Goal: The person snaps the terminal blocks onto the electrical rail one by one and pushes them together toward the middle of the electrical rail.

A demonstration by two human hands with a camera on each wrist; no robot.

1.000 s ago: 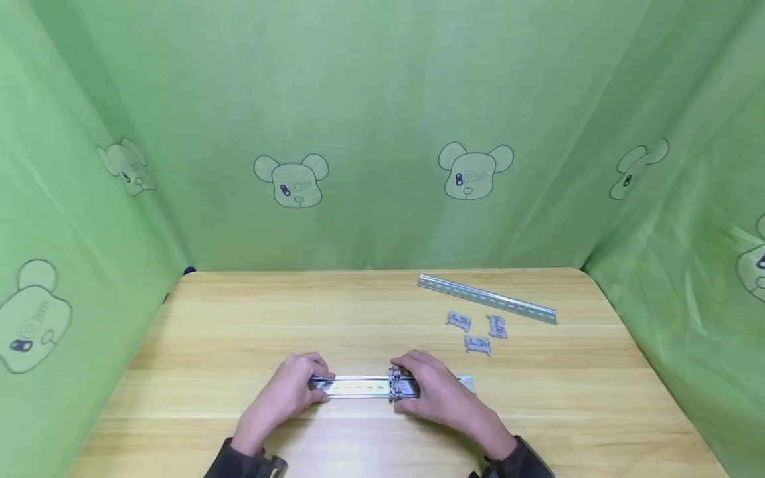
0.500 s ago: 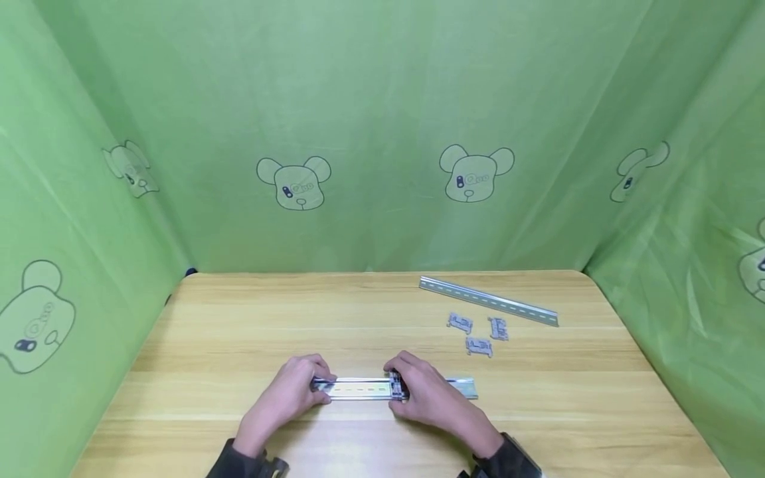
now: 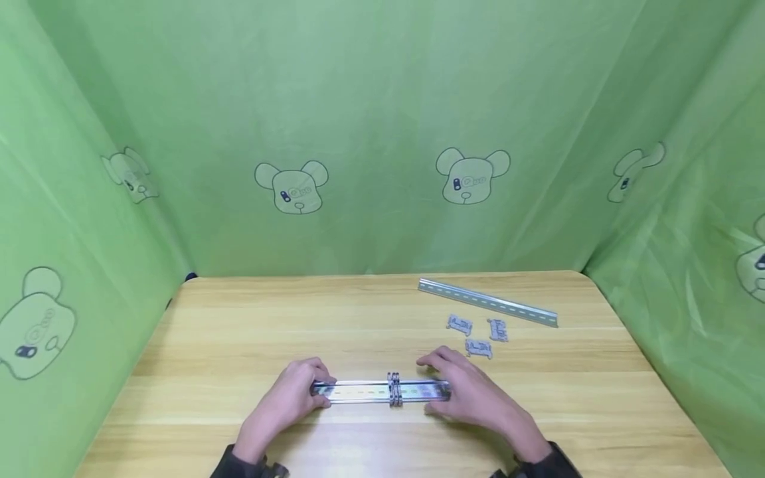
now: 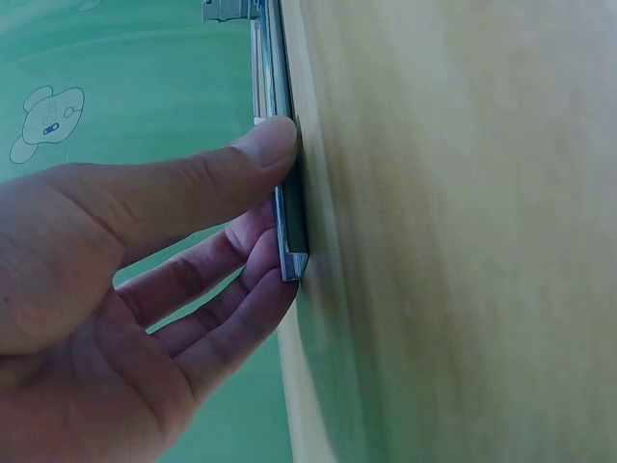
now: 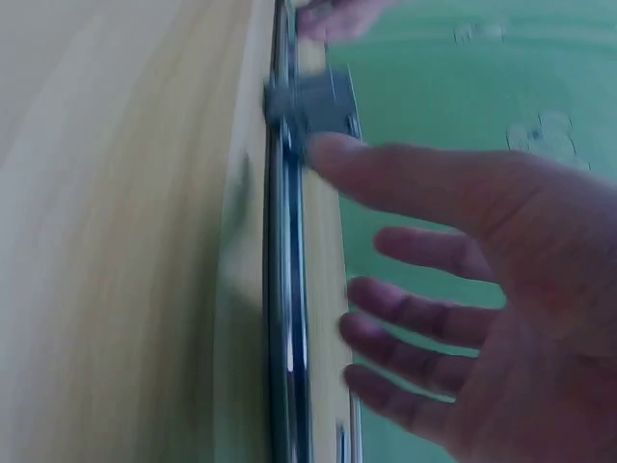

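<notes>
A slotted metal DIN rail [image 3: 364, 392] lies lengthwise on the table before me. My left hand [image 3: 293, 390] grips its left end; in the left wrist view the thumb [image 4: 265, 145] is on one edge and the fingers curl to the other. Near the rail's middle, slim grey terminal blocks [image 3: 394, 390] stand side by side across it. My right hand [image 3: 469, 388] is over the right part of the rail, fingers parted and holding nothing. In the blurred right wrist view, its thumb overlaps the grey block [image 5: 323, 104], and the rail runs past the spread fingers.
Another slotted rail [image 3: 487, 302] lies slanted at the back right of the wooden table [image 3: 287, 318]. Between it and my right hand lie three loose grey blocks, one of them a flat piece [image 3: 478, 348]. Green cloth [image 3: 382, 232] hangs behind and at both sides.
My right hand has let go of the blocks on the rail and moved right, its fingers spreading. The blocks now show uncovered. My left hand keeps its grip on the rail end.
</notes>
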